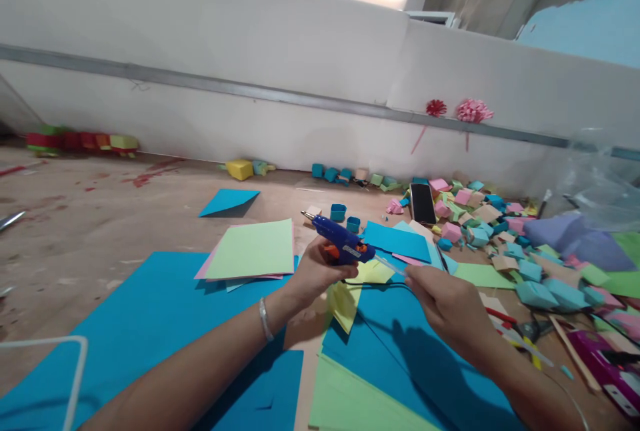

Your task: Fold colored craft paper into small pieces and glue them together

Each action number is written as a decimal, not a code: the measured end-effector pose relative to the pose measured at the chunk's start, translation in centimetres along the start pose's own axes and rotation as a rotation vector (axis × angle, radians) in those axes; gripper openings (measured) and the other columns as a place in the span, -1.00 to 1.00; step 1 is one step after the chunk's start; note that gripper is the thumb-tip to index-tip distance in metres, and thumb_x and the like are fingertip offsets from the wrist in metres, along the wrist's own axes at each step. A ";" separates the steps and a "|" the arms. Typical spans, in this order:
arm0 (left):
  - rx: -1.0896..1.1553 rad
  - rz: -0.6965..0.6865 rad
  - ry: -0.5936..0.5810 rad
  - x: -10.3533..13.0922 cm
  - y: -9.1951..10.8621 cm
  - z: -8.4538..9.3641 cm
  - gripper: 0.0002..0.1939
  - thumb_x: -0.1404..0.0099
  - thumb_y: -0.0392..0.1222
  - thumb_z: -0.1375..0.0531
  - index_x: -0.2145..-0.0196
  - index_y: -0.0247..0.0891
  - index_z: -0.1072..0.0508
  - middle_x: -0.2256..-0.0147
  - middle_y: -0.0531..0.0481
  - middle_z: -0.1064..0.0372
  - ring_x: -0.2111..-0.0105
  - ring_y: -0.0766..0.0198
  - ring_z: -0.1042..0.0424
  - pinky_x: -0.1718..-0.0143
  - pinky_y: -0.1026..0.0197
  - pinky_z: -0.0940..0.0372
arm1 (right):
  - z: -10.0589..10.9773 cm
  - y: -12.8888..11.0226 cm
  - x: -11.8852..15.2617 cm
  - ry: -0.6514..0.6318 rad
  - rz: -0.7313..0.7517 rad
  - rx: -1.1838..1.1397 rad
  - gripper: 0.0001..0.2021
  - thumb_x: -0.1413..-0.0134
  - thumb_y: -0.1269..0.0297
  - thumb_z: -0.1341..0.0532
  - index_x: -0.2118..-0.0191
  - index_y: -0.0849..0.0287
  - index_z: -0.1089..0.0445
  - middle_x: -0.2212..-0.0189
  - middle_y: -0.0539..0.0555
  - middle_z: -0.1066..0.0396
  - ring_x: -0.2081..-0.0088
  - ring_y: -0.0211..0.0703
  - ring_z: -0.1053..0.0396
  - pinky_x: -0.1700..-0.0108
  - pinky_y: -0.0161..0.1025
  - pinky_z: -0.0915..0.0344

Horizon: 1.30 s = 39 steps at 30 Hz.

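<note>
My left hand [320, 265] is wrapped round the grip of a blue hot glue gun [337, 236], its nozzle pointing up and to the left. At the gun's back end a clear glue stick [390, 265] sticks out, and my right hand [443, 297] pinches its far end. Both hands are raised over the table. Beneath them lie large blue paper sheets [390, 357] and a crumpled yellow paper [345, 307]. Left of the gun rests a stack of light green and pink paper [255, 249].
Small folded paper boxes [480, 236] are heaped at the right, beside a phone [423, 204]. A purple device [603, 364] and pliers [533, 334] lie at the lower right. Small blue boxes [338, 212] stand behind the gun. A white wall [200, 111] closes off the back.
</note>
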<state>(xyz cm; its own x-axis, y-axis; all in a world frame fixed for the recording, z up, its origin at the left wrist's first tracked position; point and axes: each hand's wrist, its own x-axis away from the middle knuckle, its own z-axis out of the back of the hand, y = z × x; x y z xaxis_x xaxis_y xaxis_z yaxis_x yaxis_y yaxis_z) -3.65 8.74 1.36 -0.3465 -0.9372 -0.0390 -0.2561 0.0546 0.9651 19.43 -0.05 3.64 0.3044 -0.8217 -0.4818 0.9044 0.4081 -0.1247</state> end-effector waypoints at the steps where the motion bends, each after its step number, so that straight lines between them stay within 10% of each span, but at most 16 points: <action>1: 0.005 0.005 -0.006 0.1 0.1 0.0 -0.42 0.21 -0.37 -0.48 0.18 -0.28 -0.43 0.29 -0.06 -0.53 0.29 0.13 -0.51 0.26 0.15 -0.38 | 0.0 0.0 0.1 -0.023 -0.006 -0.030 -0.72 -0.33 0.22 0.02 0.21 0.11 -0.44 0.41 0.12 -0.48 0.37 -0.16 -0.42 0.39 -0.32 -0.19; 16: 0.141 0.129 -0.097 0.9 -0.6 -0.4 -0.65 0.21 -0.28 -0.50 0.40 -0.35 -0.58 0.42 -0.05 -0.53 0.47 0.33 -0.42 0.45 0.33 -0.29 | 0.0 -1.7 -1.3 -0.445 -0.334 -0.609 -0.59 -0.32 0.07 0.05 0.46 0.16 -0.31 0.49 -0.02 -0.35 0.42 -0.26 -0.28 0.38 -0.33 -0.15; 24: 0.192 0.132 -0.134 1.1 -0.8 -0.8 -0.67 0.17 -0.26 -0.49 0.38 -0.33 -0.60 0.38 -0.10 -0.54 0.44 0.26 -0.45 0.43 0.29 -0.30 | -0.1 -2.2 -1.0 -0.323 -0.237 -0.477 -0.65 -0.35 0.12 0.06 0.36 0.13 -0.34 0.47 -0.02 -0.41 0.42 -0.23 -0.36 0.39 -0.30 -0.20; 28: 0.244 0.116 -0.100 0.9 -1.1 -0.8 -0.63 0.15 -0.18 -0.50 0.34 -0.32 -0.60 0.39 -0.06 -0.52 0.44 0.28 -0.44 0.40 0.29 -0.30 | -0.5 -1.8 -0.6 -0.022 -0.030 -0.146 -0.81 -0.32 0.21 -0.05 0.15 0.17 -0.34 0.35 0.07 -0.46 0.35 -0.17 -0.39 0.35 -0.27 -0.21; 34: 0.269 0.133 -0.072 1.5 -1.3 -1.1 -0.63 0.01 -0.01 -0.43 0.31 -0.32 -0.56 0.43 -0.06 -0.45 0.43 0.24 -0.44 0.49 0.31 -0.23 | -0.9 -2.7 -0.8 0.226 0.193 0.503 -0.88 -0.26 0.31 -0.15 0.32 0.18 -0.35 0.52 0.08 -0.35 0.45 -0.12 -0.24 0.39 -0.16 0.03; 39: 0.271 0.129 -0.056 1.4 -1.0 -1.0 -0.63 0.04 -0.04 -0.45 0.33 -0.34 -0.55 0.44 -0.05 -0.43 0.46 0.28 -0.41 0.50 0.32 -0.20 | -1.1 -3.4 -1.6 0.235 0.189 0.391 -0.72 -0.29 0.30 -0.09 0.48 0.14 -0.25 0.62 0.01 -0.22 0.55 -0.19 -0.13 0.44 -0.15 0.14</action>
<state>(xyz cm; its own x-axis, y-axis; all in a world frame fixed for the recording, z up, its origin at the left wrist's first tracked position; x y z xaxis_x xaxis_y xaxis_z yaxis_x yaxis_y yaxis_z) -3.02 6.99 0.63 -0.4391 -0.8966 0.0581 -0.4354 0.2689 0.8592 15.51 0.32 3.94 0.4392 -0.6171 -0.6530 0.8979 0.3248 0.2970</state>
